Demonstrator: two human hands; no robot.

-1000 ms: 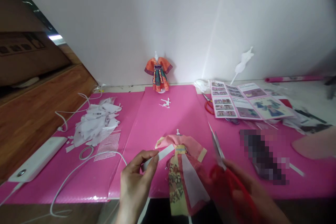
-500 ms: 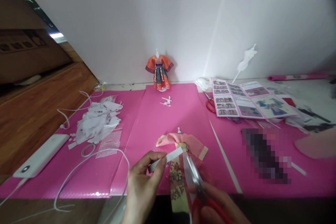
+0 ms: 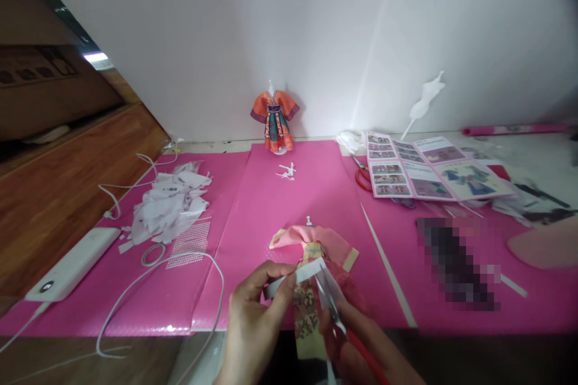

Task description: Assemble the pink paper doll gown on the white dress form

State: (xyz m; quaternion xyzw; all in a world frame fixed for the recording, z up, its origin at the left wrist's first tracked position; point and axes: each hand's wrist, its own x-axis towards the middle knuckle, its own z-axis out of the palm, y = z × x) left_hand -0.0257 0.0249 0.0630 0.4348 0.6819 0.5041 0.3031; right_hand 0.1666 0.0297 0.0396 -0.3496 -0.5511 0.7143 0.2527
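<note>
Between the thumb and fingers of my left hand [image 3: 253, 316] is a narrow white strip [image 3: 309, 271], its free end pointing right. My right hand [image 3: 365, 331] grips red-handled scissors [image 3: 330, 304], whose blade tips meet the strip near that end. Another white piece shows beside the blades; what holds it is unclear. Beneath both hands lies a miniature pink robe [image 3: 332, 239] with yellow cuffs and a patterned yellow panel [image 3: 307, 313], its lower part hanging past the table edge. A small white neck piece [image 3: 309, 221] sticks out of its collar.
An orange doll robe on a stand [image 3: 274, 117] is at the back, white scraps [image 3: 286, 171] before it. Left are a paper pile [image 3: 169, 201], a bead sheet [image 3: 189, 243], a power bank [image 3: 72, 264] and its cable. Right are instructions [image 3: 433, 168] and other red-handled scissors [image 3: 362, 177].
My left hand has shifted slightly right and down with the white strip. The scissors have moved down a little, and their blades now meet the strip's end.
</note>
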